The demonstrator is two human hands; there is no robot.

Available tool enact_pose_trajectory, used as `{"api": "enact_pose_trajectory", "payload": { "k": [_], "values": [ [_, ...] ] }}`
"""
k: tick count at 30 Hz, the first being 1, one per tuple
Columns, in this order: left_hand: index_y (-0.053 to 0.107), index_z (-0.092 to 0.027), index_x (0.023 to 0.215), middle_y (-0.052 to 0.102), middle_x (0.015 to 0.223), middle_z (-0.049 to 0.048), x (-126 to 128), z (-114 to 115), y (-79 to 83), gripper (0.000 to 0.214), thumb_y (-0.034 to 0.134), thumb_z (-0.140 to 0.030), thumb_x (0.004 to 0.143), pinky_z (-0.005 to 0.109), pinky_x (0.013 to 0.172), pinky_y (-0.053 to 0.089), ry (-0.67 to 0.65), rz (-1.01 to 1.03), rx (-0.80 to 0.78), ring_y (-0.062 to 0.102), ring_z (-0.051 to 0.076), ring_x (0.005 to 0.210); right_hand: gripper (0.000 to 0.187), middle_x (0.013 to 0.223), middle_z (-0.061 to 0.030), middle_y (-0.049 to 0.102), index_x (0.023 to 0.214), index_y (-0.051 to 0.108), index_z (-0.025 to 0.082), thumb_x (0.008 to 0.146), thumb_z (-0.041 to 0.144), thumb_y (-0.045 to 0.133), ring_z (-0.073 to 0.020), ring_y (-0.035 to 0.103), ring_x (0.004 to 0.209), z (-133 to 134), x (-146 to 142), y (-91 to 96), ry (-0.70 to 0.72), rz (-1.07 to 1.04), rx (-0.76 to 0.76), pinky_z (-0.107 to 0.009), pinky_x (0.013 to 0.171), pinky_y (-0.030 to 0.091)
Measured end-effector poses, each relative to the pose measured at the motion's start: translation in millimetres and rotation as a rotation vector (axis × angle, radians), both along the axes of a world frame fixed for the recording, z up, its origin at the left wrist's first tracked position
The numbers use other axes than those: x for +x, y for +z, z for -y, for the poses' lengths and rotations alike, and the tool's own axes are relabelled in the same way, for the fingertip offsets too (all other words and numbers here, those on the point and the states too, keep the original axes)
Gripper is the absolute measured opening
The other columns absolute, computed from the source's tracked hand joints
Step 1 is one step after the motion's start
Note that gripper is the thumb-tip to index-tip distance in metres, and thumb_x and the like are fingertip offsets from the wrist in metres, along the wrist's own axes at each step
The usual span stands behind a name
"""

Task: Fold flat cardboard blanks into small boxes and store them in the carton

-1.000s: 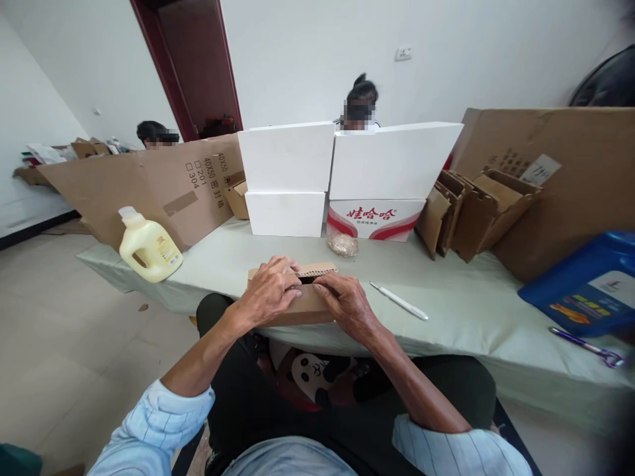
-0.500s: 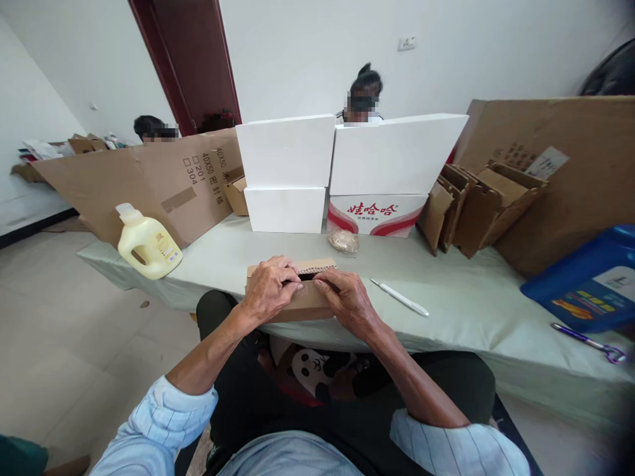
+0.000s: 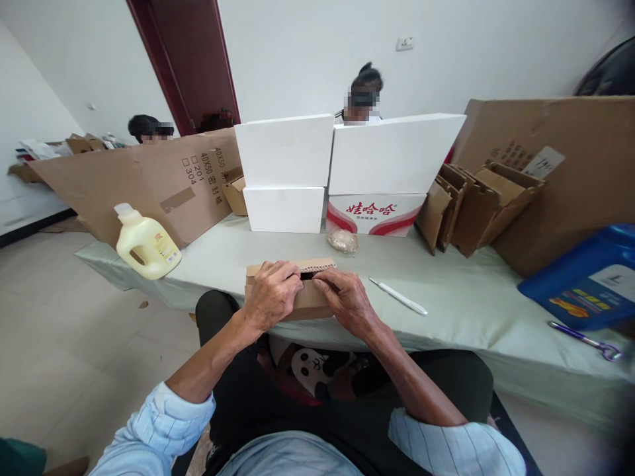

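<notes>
A small brown cardboard box (image 3: 311,304) lies at the table's near edge, with a dark gap showing along its top between two flaps. My left hand (image 3: 272,294) is closed on the box's top at the left, fingers bent over the flap edge. At the right side of the gap, my right hand (image 3: 347,297) pinches the edge of the near flap. Just behind the box rests a small clear plastic-wrapped bundle (image 3: 342,240). To the right of my right hand lies a white pen-like knife (image 3: 398,296) with a thin tip. What is inside the box is hidden.
White boxes (image 3: 288,155) stand stacked at the back, beside a red-and-white printed carton (image 3: 374,213). A pale yellow jug (image 3: 147,243) is at left, a blue jug (image 3: 585,284) and purple-handled tool (image 3: 585,340) at right. Folded cardboard (image 3: 489,205) leans behind. Two people sit beyond.
My left hand has shifted slightly, its fingers drawn closer together over the flap. The right hand keeps nearly the same pinch. The whole view has drifted a little.
</notes>
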State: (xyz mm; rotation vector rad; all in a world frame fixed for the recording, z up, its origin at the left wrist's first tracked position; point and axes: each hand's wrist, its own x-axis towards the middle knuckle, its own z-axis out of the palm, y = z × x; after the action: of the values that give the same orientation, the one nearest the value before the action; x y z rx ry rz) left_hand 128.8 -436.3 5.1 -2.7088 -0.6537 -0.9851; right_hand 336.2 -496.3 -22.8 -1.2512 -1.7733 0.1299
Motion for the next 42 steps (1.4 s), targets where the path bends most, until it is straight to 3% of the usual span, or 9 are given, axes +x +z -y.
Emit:
{"api": "enact_pose_trajectory", "payload": {
  "k": [6,15,24,27,29,31,34,37,42],
  "values": [
    [0.069,-0.021,0.089,0.073,0.097,0.0055,-3,0,3.6,0.016,0.063,-0.015,0.102,0.039,0.082,0.047,0.022,0.018,-0.026,0.062,0.024,0.095,0.021,0.087,-0.0033,0.075,0.09,0.07,0.023,0.105,0.022,0.055,-0.0202,0.066,0.079,0,-1,0.3,0.006,0.011,0.01,-0.033,0.074,0.043],
    [0.063,-0.019,0.086,0.067,0.092,0.0083,4,11,-0.7,0.016,0.063,-0.008,0.097,0.041,0.077,0.043,0.113,-0.051,0.213,0.056,0.027,0.088,0.02,0.085,-0.0032,0.074,0.09,0.071,0.022,0.103,0.021,0.056,-0.0196,0.064,0.075,-3,-1,-1.9,-0.001,-0.015,0.045,-0.032,0.073,0.041],
    [0.06,-0.019,0.091,0.065,0.09,0.0086,4,21,-0.9,0.017,0.055,-0.004,0.096,0.042,0.079,0.046,0.101,-0.126,0.178,0.059,0.027,0.087,0.019,0.086,-0.0029,0.075,0.092,0.072,0.022,0.103,0.022,0.056,-0.0199,0.066,0.078,-3,0,-2.7,-0.025,-0.016,0.06,-0.033,0.075,0.043],
    [0.056,-0.02,0.088,0.064,0.085,0.0059,2,28,6.9,0.021,0.049,-0.005,0.1,0.039,0.078,0.047,-0.112,-0.005,0.038,0.058,0.023,0.082,0.02,0.087,-0.0032,0.075,0.092,0.072,0.022,0.104,0.022,0.056,-0.02,0.067,0.08,-2,-1,-5.3,-0.02,-0.002,0.045,-0.033,0.076,0.043],
    [0.054,-0.021,0.088,0.063,0.085,0.0037,-2,32,17.1,0.02,0.049,-0.009,0.104,0.035,0.079,0.049,-0.304,0.119,-0.141,0.059,0.02,0.081,0.021,0.088,-0.0034,0.076,0.091,0.071,0.022,0.105,0.022,0.055,-0.0201,0.068,0.081,-1,-2,-7.4,-0.009,0.008,0.038,-0.033,0.077,0.043],
    [0.056,-0.021,0.09,0.063,0.087,0.0026,-11,30,28.8,0.018,0.051,-0.014,0.106,0.031,0.08,0.05,-0.39,0.244,-0.325,0.06,0.017,0.083,0.021,0.09,-0.0037,0.077,0.093,0.071,0.023,0.106,0.023,0.055,-0.0205,0.069,0.084,1,-3,-9.1,-0.009,0.013,0.052,-0.034,0.08,0.043],
    [0.059,-0.02,0.089,0.061,0.085,0.001,-27,17,41.2,0.015,0.056,-0.018,0.103,0.028,0.076,0.047,-0.285,0.437,-0.53,0.058,0.015,0.08,0.02,0.093,-0.0036,0.077,0.095,0.071,0.023,0.107,0.024,0.056,-0.0208,0.07,0.088,8,-2,-12.0,-0.019,0.01,0.083,-0.036,0.086,0.042],
    [0.063,-0.019,0.088,0.062,0.08,0.0,-41,1,43.2,0.013,0.062,-0.025,0.099,0.027,0.072,0.047,-0.185,0.554,-0.726,0.058,0.014,0.075,0.02,0.091,-0.0033,0.077,0.094,0.072,0.023,0.108,0.027,0.058,-0.0207,0.07,0.085,16,-2,-17.9,-0.026,-0.027,0.112,-0.036,0.086,0.043],
    [0.067,-0.017,0.087,0.067,0.077,0.0015,-45,-12,35.4,0.019,0.069,-0.034,0.095,0.029,0.076,0.05,-0.233,0.519,-1.002,0.061,0.015,0.074,0.025,0.086,-0.0026,0.076,0.087,0.073,0.023,0.108,0.032,0.062,-0.0206,0.069,0.081,31,-10,-32.4,-0.135,-0.112,0.146,-0.036,0.083,0.044]
  ]
}}
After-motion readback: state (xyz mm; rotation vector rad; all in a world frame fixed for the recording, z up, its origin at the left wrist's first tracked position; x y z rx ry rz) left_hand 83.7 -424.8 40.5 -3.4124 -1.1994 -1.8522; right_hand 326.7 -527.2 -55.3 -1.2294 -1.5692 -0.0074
